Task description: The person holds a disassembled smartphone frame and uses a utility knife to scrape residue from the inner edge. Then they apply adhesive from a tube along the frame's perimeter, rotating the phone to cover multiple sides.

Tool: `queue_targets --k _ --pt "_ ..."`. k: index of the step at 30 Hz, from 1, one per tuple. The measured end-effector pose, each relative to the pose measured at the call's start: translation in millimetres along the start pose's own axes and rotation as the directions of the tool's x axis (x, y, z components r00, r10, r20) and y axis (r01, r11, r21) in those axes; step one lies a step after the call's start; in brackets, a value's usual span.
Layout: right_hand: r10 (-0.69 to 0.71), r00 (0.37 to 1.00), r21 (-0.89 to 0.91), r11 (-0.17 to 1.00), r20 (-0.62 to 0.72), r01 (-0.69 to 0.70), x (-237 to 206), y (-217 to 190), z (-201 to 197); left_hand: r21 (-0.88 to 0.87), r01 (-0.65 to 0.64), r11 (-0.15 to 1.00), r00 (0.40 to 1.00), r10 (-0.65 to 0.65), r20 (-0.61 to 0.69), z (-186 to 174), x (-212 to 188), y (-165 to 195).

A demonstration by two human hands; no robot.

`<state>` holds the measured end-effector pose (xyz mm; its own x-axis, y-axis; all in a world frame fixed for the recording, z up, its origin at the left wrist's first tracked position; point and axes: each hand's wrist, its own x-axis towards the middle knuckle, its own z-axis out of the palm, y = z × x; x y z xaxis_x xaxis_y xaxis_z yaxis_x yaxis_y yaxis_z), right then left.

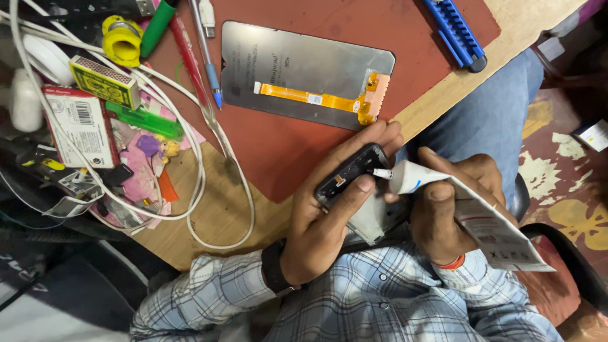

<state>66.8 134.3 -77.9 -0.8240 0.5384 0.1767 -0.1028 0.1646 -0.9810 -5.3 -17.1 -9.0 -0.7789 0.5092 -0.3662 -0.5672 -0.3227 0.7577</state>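
Observation:
My left hand (329, 215) grips a black phone frame (349, 174), tilted, just off the table's near edge, thumb resting on its face. My right hand (446, 202) squeezes a white glue tube (443, 190) whose thin nozzle touches the frame's upper corner. The tube's flattened tail points toward my right elbow. A detached phone screen (304, 69) lies face down on a red mat (285, 145), its orange flex cable (323, 98) showing.
A blue utility knife (457, 35) lies at the mat's far right. To the left lie a pen (206, 57), a white cable (209, 158), a green lighter (144, 120), a yellow matchbox (104, 81), a yellow cap and small boxes on the wooden table (215, 215).

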Motion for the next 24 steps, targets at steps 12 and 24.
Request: queue_targets --k 12,24 --pt "0.018 1.000 -0.186 0.982 0.020 -0.014 6.9 -10.3 2.2 0.041 -0.033 0.999 0.999 0.034 -0.011 0.7 -0.2 -2.5" --pt "-0.014 1.000 -0.252 0.967 0.015 0.017 2.7 -11.9 2.7 0.047 -0.026 0.999 1.000 0.027 -0.009 1.0 -0.2 -1.9"
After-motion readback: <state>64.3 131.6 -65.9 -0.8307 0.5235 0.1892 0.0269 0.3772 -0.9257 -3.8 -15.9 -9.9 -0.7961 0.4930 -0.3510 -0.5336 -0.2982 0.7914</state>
